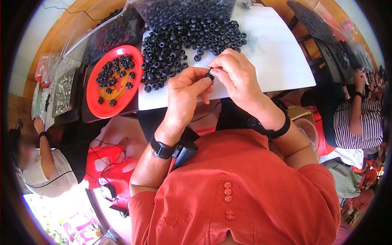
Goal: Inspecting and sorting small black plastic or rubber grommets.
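Just in front of the white table's near edge, my two hands meet fingertip to fingertip. Between thumb and fingers, my left hand [185,90] pinches a small round black bead-like piece [210,76] with a hole. The fingers of my right hand [239,77] are pinched together at the top of that piece; a thin dark bit shows there, too small to make out. Beyond my hands, a big heap of similar black hollow beads [171,45] spreads over the white tabletop [277,61]. A red plate [92,96] at the left carries several clustered black pieces [110,73].
A clear bin [183,10] full of black beads stands behind the heap. Left of the plate lies a metal tray [65,92] of small shiny parts. People sit on both sides, one in a white shirt [57,171], one in a striped shirt [359,126]. Red stools [98,161] and cables are below left.
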Demonstrator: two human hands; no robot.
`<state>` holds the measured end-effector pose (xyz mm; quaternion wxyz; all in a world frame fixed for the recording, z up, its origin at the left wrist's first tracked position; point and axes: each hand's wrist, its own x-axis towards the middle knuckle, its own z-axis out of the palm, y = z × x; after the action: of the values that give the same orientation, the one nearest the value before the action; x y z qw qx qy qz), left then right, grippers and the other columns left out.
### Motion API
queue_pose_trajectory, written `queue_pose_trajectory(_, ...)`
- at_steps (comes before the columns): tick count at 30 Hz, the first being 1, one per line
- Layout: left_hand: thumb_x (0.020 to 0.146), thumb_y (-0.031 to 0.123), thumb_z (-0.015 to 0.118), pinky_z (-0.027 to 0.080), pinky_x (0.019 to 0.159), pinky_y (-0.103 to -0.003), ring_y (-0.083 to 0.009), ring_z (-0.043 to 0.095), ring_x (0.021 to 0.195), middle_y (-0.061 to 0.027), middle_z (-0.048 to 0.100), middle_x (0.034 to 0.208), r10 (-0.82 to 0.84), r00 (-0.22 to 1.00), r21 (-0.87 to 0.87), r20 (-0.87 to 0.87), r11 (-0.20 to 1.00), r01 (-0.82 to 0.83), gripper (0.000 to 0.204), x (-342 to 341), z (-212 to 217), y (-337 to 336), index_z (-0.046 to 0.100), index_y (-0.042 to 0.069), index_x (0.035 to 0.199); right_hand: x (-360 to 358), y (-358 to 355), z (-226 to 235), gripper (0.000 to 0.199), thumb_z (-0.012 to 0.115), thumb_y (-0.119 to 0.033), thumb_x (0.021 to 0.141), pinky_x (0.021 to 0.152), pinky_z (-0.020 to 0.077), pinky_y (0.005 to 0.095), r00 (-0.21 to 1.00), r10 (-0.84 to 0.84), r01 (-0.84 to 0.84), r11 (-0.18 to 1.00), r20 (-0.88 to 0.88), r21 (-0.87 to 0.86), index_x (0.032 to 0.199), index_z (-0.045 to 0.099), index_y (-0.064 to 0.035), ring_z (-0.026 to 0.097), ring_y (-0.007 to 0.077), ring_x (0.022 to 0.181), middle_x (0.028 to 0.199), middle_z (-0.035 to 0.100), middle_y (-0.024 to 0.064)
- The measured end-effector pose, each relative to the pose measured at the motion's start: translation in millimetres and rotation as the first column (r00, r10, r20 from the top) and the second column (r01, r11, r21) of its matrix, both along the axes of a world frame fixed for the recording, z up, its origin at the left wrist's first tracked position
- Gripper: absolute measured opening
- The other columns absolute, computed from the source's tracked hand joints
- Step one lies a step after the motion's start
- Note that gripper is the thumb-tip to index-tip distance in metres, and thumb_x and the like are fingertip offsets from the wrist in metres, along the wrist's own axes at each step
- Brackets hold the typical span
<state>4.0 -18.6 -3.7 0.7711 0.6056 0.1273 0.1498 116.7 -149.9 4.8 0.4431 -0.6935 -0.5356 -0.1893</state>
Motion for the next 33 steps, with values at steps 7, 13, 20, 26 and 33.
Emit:
queue_pose_trajectory(7, 0.096, 0.001, 0.062, 0.050, 0.054, -0.023, -0.0127, 0.064, 0.075, -0.0097, 0.068, 0.092, 0.014, 1.000, 0.011, 0.006, 1.000, -0.014, 0.017, -1, -1, -1, 0.065, -0.007, 0.111, -10, 2, -4, 0.014, 0.070, 0.000, 0.082, 0.066, 0.0439, 0.0401, 0.998, -0.023, 0.021, 0.999, 0.050, 0.034, 0.089, 0.061, -0.0075, 0.056, 0.0296, 0.074, 0.083, 0.056, 0.0077)
queue_pose_trajectory(13, 0.094, 0.005, 0.065, 0.046, 0.048, -0.020, -0.0084, 0.059, 0.064, -0.0070, 0.066, 0.084, 0.066, 0.998, -0.028, 0.022, 0.997, -0.066, 0.018, 0, -1, -5, 0.066, -0.007, 0.108, -21, 9, -14, 0.012, 0.069, 0.005, 0.086, 0.062, 0.0486, 0.0330, 0.954, 0.054, 0.005, 0.980, -0.293, 0.199, 0.090, 0.061, -0.0027, 0.061, 0.0258, 0.070, 0.081, 0.059, 0.0105)
queue_pose_trajectory(20, 0.096, 0.003, 0.063, 0.048, 0.051, -0.022, -0.0120, 0.063, 0.071, -0.0103, 0.068, 0.090, 0.056, 0.998, -0.019, -0.011, 0.998, -0.056, 0.018, -1, 2, -2, 0.065, -0.008, 0.110, -22, 13, -19, 0.004, 0.064, 0.003, 0.093, 0.067, 0.0493, 0.0273, 0.758, 0.256, -0.078, 0.949, -0.601, 0.306, 0.095, 0.062, -0.0001, 0.061, 0.0145, 0.073, 0.084, 0.063, 0.0066)
queue_pose_trajectory(26, 0.095, 0.002, 0.064, 0.048, 0.051, -0.023, -0.0128, 0.063, 0.070, -0.0110, 0.068, 0.090, 0.075, 0.997, -0.027, -0.012, 0.997, -0.075, 0.018, -1, -1, -4, 0.065, -0.008, 0.111, -18, 7, -20, 0.004, 0.064, 0.003, 0.094, 0.068, 0.0495, 0.0264, 0.857, 0.154, -0.042, 0.972, -0.492, 0.230, 0.097, 0.064, 0.0003, 0.061, 0.0123, 0.074, 0.083, 0.064, 0.0055)
queue_pose_trajectory(33, 0.094, 0.000, 0.065, 0.047, 0.050, -0.022, -0.0127, 0.063, 0.070, -0.0104, 0.068, 0.089, 0.087, 0.996, 0.006, -0.016, 0.996, -0.087, 0.017, -1, -2, -6, 0.065, -0.007, 0.110, -24, 6, -21, 0.008, 0.066, 0.004, 0.090, 0.065, 0.0500, 0.0303, 0.886, 0.084, 0.013, 0.978, -0.456, 0.207, 0.095, 0.063, -0.0012, 0.063, 0.0214, 0.071, 0.082, 0.062, 0.0101)
